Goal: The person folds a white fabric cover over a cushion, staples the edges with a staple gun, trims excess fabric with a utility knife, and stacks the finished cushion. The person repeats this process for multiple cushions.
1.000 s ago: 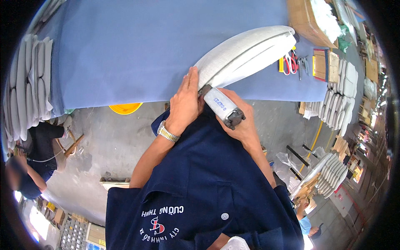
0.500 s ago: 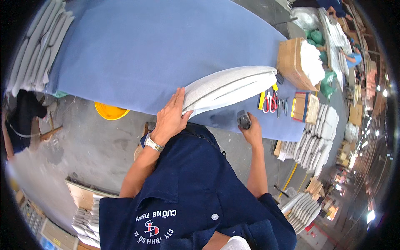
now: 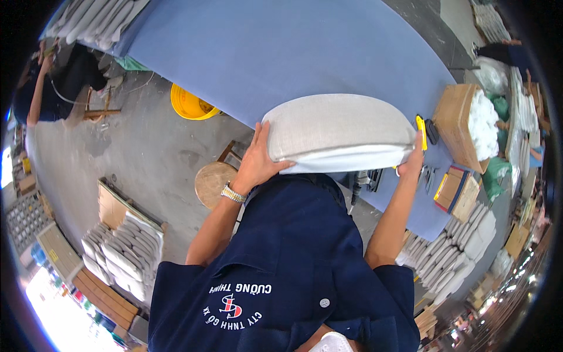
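Note:
A curved, padded seat cushion [image 3: 340,126] in light grey fabric, with white cloth along its near edge, stands tilted at the table's near edge. My left hand [image 3: 258,155] grips its left end, thumb on the near side and fingers up along the end. My right hand [image 3: 414,158] closes on the right end, its fingers partly hidden. Below the cushion's near edge lies a dark hand-held tool [image 3: 360,183], partly covered. Beside my right hand is a yellow-handled cutter [image 3: 420,130] next to a black object [image 3: 432,132].
The blue-covered table [image 3: 281,53] stretches away. At its right stand a cardboard box [image 3: 454,120] with white stuffing and a small box [image 3: 454,188]. A yellow bucket [image 3: 190,104] and round stool [image 3: 214,183] are left. Stacked cushions [image 3: 126,252] surround me; another person [image 3: 64,88] is far left.
My right hand has let go of the dark tool and taken the cushion's right end. The cushion has turned, its broad grey face now showing. The whole view has shifted.

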A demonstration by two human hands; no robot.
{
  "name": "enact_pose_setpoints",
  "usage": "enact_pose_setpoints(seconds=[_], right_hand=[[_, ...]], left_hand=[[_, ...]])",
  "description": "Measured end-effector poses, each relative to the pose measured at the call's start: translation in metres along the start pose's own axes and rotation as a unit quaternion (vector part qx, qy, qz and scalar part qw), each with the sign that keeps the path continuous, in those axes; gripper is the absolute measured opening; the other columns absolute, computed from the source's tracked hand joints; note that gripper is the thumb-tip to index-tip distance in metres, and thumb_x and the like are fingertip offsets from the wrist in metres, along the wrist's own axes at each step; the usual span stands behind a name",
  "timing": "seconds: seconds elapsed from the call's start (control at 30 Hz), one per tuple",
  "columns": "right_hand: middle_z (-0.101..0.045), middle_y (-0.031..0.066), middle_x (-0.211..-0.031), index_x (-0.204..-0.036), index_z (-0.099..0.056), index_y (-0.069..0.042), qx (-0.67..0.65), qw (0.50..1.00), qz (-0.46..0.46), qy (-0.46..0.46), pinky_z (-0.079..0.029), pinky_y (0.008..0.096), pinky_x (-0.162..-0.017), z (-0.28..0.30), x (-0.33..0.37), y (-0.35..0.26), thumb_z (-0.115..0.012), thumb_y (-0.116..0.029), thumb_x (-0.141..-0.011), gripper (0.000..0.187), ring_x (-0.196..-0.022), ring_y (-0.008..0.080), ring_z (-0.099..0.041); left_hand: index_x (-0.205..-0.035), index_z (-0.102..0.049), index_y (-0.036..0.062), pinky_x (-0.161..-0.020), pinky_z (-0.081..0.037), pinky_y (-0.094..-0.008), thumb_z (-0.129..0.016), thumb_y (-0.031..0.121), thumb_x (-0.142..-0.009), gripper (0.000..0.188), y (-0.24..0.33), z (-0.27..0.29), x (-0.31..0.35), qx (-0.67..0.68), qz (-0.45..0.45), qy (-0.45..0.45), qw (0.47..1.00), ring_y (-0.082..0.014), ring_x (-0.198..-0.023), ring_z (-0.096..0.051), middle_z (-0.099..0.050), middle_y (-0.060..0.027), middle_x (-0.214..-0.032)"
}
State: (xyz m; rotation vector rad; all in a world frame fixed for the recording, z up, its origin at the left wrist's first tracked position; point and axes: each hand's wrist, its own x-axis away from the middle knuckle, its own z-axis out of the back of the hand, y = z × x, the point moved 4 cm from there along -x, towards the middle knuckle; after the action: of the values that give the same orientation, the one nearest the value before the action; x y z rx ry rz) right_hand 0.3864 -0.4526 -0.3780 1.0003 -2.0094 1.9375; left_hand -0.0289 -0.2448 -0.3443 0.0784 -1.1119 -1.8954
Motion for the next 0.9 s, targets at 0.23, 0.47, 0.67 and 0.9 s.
enact_pose_setpoints(seconds=[0.23,0.47,0.67,0.9], right_hand=[[-0.065,0.014,-0.135,-0.139,-0.058,-0.002,-0.069,0.997,0.028,0.009,-0.052,0.0468,-0.103,0.015,0.005,0.044,-0.07,-0.034,-0.098,0.054,-0.12,0.031,-0.065],[-0.067,0.0146,-0.13,-0.135,-0.059,0.005,-0.11,0.972,0.144,-0.147,-0.052,0.0412,-0.104,-0.065,0.022,-0.034,-0.066,-0.028,-0.101,0.048,-0.118,0.0257,-0.066],[-0.069,0.0083,-0.119,-0.133,-0.061,-0.002,0.235,0.937,0.24,-0.097,-0.052,0.0325,-0.092,-0.153,-0.003,-0.062,-0.073,-0.023,-0.098,0.043,-0.104,0.0176,-0.064],[-0.073,0.0082,-0.107,-0.123,-0.066,0.001,0.132,0.963,0.149,-0.18,-0.056,0.0292,-0.084,-0.097,0.028,0.039,-0.07,-0.018,-0.1,0.03,-0.093,0.0143,-0.071]], left_hand=[[-0.161,-0.031,0.0,-0.118,-0.036,-0.0379,-0.058,0.05,-0.105,0.08,-0.04,-0.035,-0.004,0.468,0.234,0.026,0.852,-0.0302,-0.144,-0.046,-0.042,-0.0221,-0.16],[-0.144,-0.056,-0.0069,-0.114,-0.039,-0.0373,-0.051,0.049,-0.109,0.066,-0.034,-0.04,-0.021,0.437,0.18,0.283,0.835,-0.0272,-0.134,-0.054,-0.06,-0.0207,-0.143],[-0.143,-0.056,-0.0056,-0.107,-0.045,-0.0347,-0.05,0.036,-0.111,0.053,-0.07,0.01,-0.016,0.22,0.091,0.3,0.924,-0.0238,-0.128,-0.058,-0.064,-0.02,-0.138],[-0.145,-0.05,-0.0087,-0.099,-0.052,-0.0418,-0.045,0.04,-0.11,0.06,0.094,0.14,0.013,0.163,-0.232,0.308,0.908,-0.028,-0.114,-0.065,-0.064,-0.021,-0.128]])
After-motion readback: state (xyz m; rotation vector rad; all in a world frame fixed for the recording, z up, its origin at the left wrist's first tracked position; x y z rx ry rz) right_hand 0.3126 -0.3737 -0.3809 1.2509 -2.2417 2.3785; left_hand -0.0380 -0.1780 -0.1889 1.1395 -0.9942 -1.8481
